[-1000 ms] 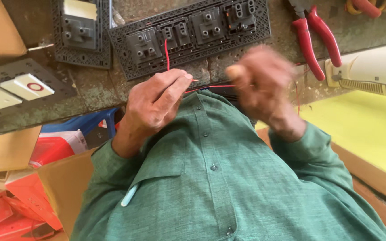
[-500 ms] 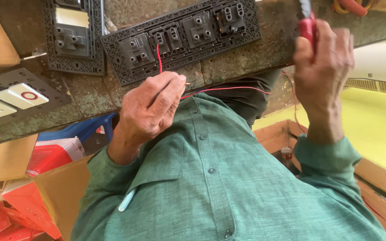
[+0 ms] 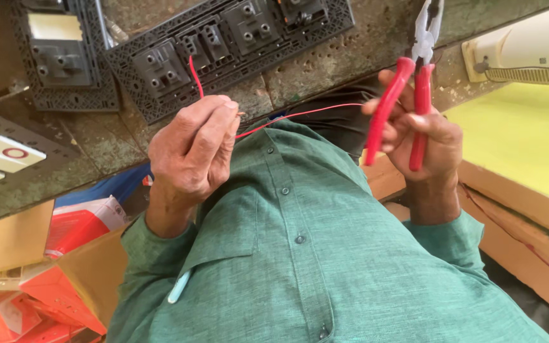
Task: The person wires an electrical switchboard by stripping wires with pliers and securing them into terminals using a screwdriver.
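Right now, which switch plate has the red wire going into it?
The long black plate just above the left hand: the red wire runs from that hand into it. The small black plate and white-switch plate have none.

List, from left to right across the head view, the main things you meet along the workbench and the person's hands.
White switch with a red ring → small dark socket plate → long dark switch plate → left hand pinching the thin red wire → right hand holding red-handled pliers → white appliance.

right hand [image 3: 424,136] now gripping red-handled pliers [image 3: 408,82], lifted off the worktop, clear of the red wire [image 3: 300,115]
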